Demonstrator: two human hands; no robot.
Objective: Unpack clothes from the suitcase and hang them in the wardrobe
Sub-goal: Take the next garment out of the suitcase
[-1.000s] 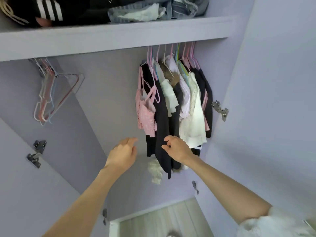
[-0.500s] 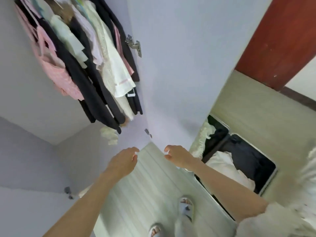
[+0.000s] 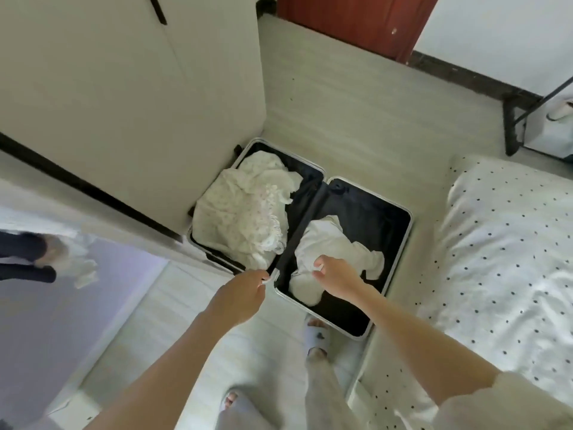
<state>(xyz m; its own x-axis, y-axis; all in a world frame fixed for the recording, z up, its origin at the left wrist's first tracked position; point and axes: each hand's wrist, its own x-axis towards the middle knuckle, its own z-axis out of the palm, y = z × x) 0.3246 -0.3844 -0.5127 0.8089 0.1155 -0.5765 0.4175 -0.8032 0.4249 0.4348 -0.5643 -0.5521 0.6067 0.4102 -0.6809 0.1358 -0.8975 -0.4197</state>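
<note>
White clothes (image 3: pixel 335 246) in the suitcase (image 3: pixel 406 231) lie beneath both hands (image 3: pixel 336 276).

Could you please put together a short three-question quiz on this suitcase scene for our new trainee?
1. True or false: the suitcase lies open on the floor.
2. Which half holds the plain white garment: A) the half nearer the bed, B) the half nearer the wardrobe door?
3. Fill in: the lacy cream garment lies in the half nearer the ____.

Key
1. True; both halves are spread flat.
2. A; the right hand is over it, while the left hand is by the near rim. Neither plainly grips anything.
3. Wardrobe door.
</note>
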